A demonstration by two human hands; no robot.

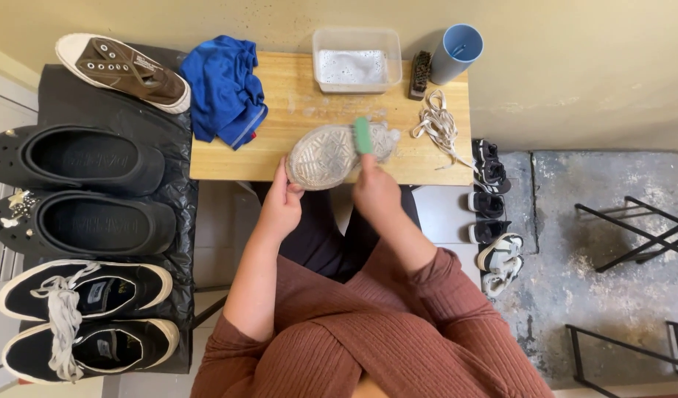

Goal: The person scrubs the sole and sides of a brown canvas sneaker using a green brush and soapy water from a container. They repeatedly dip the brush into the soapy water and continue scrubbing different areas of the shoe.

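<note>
Shoe (331, 153), sole up, long axis left–right on tabletop (280, 158); left hand (281, 200) closed on its near-left end; right hand (374, 190) closed around green brush (362, 135) touching sole.

Centre: upturned grey-soled shoe (331, 153) on wooden table (435, 166)
12 o'clock: clear plastic tub (357, 60)
2 o'clock: blue plastic cup (455, 53)
9 o'clock: blue cloth (225, 88)
3 o'clock: white laces (438, 127)

This looks like a home entryway or utility corner used for shoe cleaning. A small wooden tabletop (302, 158) stands against a plain beige wall (575, 66), pairs of shoes lie on black plastic sheeting (96, 96), and small sandals (490, 191) line a worn concrete floor (597, 221).
</note>
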